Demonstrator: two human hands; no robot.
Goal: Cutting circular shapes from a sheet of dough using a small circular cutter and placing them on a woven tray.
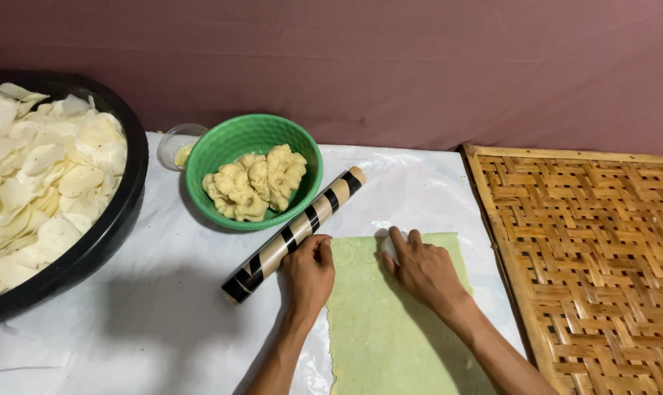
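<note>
A thin sheet of pale green dough point(393, 329) lies rolled out on the white plastic sheet point(163, 307). My left hand point(308, 272) rests with curled fingers on the dough's upper left corner, where faint round cut marks show. My right hand point(421, 267) presses down on a small round whitish thing at the dough's top edge; most of that thing is hidden under the fingers. A rolling pin point(295, 234) with black stripes lies diagonally just left of my left hand.
A green bowl point(222, 146) holds yellowish dough lumps point(257, 183). Behind it stands a small clear cup point(176, 143). A big black basin point(119, 212) at left is full of pale thin discs point(39, 175). A woven bamboo tray point(595, 249) lies at right.
</note>
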